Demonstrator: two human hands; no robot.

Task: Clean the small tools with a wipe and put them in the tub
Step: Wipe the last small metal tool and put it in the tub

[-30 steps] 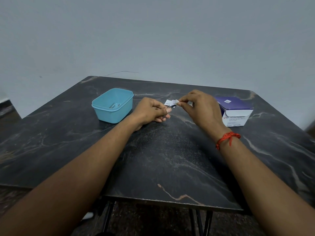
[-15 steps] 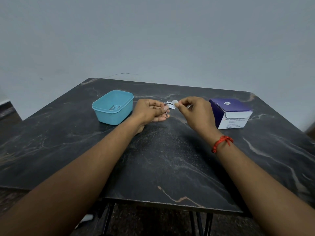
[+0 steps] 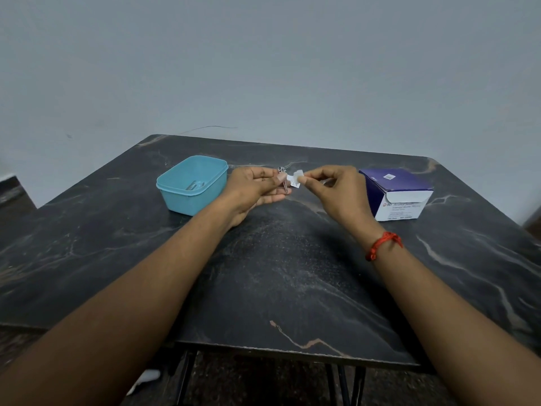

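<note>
Table (image 3: 278, 273) edges: near edge runs across the lower frame, far edge under the wall. Open marble between the forearms. Teal tub (image 3: 187, 202) centre-left, just beside the left hand (image 3: 254, 186); purple-white box (image 3: 395, 194) centre-right, near the right hand (image 3: 336, 191). Grip of left hand pinches small metal tool (image 3: 283, 178): thin, silvery, held above table at frame centre. Grip of right hand pinches white wipe (image 3: 295, 180), just beside tool; contact unclear. Metal pieces (image 3: 194, 185) lie in tub.

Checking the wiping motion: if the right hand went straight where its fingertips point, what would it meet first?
Likely the small silver metal tool pinched by the left hand, white wipe leading; depth unclear.
</note>
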